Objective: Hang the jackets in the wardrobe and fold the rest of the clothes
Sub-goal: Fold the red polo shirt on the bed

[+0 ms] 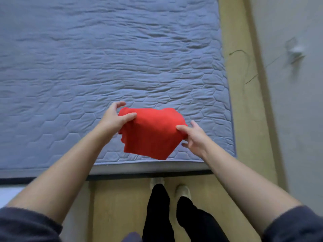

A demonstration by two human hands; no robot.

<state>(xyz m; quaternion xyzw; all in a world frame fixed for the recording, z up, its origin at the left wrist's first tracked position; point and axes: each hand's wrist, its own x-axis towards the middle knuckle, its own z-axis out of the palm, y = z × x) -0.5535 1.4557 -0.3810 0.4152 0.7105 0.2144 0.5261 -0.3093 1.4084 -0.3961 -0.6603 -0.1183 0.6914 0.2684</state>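
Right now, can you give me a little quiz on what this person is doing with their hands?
1. True or false: the left hand and the right hand both grip the red cloth.
2. Behind the cloth lies: A a blue quilted mattress; B a table; C a chair.
3. What thin dark thing lies on the wooden floor to the right of the mattress?
Key: 1 true; 2 A; 3 a cable.
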